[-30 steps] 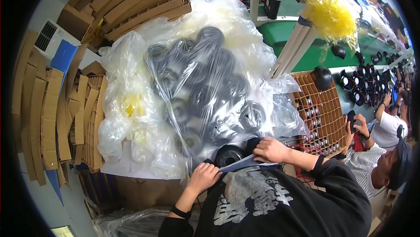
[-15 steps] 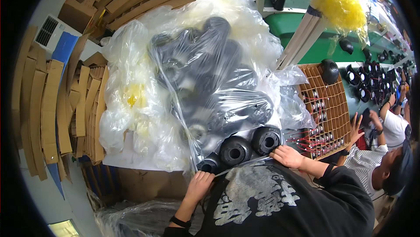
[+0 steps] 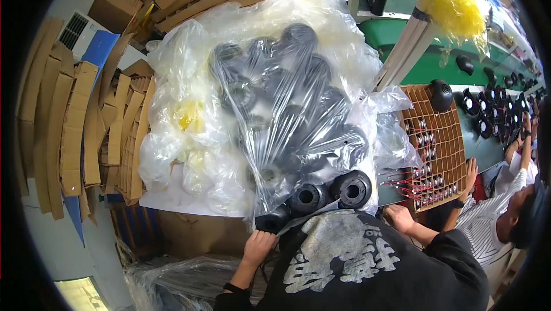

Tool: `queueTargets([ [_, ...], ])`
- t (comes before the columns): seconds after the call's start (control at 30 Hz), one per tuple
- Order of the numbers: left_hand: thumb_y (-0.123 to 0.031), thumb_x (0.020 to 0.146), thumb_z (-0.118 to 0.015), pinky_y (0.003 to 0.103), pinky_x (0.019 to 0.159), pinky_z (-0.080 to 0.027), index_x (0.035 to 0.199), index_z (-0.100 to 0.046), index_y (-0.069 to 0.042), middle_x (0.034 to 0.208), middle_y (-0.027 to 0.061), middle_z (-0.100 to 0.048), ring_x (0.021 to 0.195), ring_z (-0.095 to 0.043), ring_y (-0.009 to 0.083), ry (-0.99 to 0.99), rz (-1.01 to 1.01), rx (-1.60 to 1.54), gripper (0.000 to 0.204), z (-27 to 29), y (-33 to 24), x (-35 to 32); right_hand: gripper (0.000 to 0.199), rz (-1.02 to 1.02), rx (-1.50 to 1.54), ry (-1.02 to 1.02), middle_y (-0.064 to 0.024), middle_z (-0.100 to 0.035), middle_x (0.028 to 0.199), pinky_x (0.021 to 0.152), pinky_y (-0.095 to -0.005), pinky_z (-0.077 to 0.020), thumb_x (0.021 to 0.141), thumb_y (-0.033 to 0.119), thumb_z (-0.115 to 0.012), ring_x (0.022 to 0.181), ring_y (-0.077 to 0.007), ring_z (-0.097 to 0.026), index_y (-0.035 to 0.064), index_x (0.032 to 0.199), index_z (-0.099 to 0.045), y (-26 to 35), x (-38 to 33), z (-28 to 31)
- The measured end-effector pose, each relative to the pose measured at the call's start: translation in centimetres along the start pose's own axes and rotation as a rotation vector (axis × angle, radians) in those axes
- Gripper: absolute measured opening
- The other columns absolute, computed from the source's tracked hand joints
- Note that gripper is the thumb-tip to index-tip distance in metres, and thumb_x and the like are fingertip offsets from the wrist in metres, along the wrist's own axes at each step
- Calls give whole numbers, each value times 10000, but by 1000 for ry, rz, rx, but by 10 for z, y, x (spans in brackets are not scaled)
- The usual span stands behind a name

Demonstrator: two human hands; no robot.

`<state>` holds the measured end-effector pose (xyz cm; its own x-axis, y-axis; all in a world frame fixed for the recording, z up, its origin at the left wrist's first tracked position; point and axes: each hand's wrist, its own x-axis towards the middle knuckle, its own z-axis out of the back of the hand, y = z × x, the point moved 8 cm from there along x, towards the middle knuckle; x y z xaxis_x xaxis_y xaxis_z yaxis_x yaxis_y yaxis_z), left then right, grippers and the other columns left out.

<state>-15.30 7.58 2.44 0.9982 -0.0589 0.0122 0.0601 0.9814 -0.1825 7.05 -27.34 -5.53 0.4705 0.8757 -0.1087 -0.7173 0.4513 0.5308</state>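
Note:
A large clear plastic bag [image 3: 275,116] lies over several round black housings on the table. At its near opening, two ring-shaped black housings [image 3: 351,189] with central holes sit uncovered, and a third [image 3: 272,218] lies by the bag's left corner. My left hand [image 3: 261,246] is closed on the bag's near edge, just below that third housing. To the right, my right hand [image 3: 399,218] is off the bag, its fingers curled near the table edge beside the cardboard-divider crate. Whatever those fingers may hold is hidden.
The crate [image 3: 439,156] of small metal parts with red wires stands right, a black dome on its far edge. Cardboard dividers [image 3: 74,133] stack up left. A metal post [image 3: 410,47] rises at back right. Another person's hand [image 3: 470,174] is beside the crate.
My right hand has let go of the bag's edge and moved right. My left hand keeps its hold. The whole view has shifted slightly.

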Motion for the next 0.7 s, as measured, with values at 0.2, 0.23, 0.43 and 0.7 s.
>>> queueTargets([
  [0.2, -140, 728, -562, 333, 766, -435, 785, -510, -106, 749, 42, -456, 800, -518, 199, -52, -77, 93, 84, 8, -6, 0, 257, -74, 76, -256, -141, -542, 905, 734, -403, -450, 733, 132, -693, 861, -324, -549, 52, 918, -534, 30, 72, 58],
  [0.23, -147, 727, -560, 334, 799, -430, 788, -512, -112, 759, 39, -463, 825, -523, 197, -29, -57, 122, 85, 6, -7, -2, 327, 108, 75, -294, -148, -539, 997, 789, -405, -447, 738, 192, -705, 930, -327, -543, 53, 984, -541, 56, 89, 77],
  [0.43, -170, 763, -550, 352, 892, -393, 919, -558, -129, 912, 21, -531, 990, -534, 189, -16, 100, 197, 162, -10, -8, -20, 538, 538, -1, -53, -132, -485, 1265, 952, -410, -405, 779, 418, -663, 1151, -306, -491, 79, 1173, -524, 112, 132, 58],
  [0.7, -149, 763, -592, 429, 889, -397, 1096, -556, -128, 1119, 29, -540, 1113, -495, 261, -44, 385, 320, 336, -11, -12, -46, 663, 499, -126, -5, -97, -479, 1292, 982, -406, -370, 704, 565, -640, 1191, -280, -463, 125, 1189, -538, 117, 139, 43],
])
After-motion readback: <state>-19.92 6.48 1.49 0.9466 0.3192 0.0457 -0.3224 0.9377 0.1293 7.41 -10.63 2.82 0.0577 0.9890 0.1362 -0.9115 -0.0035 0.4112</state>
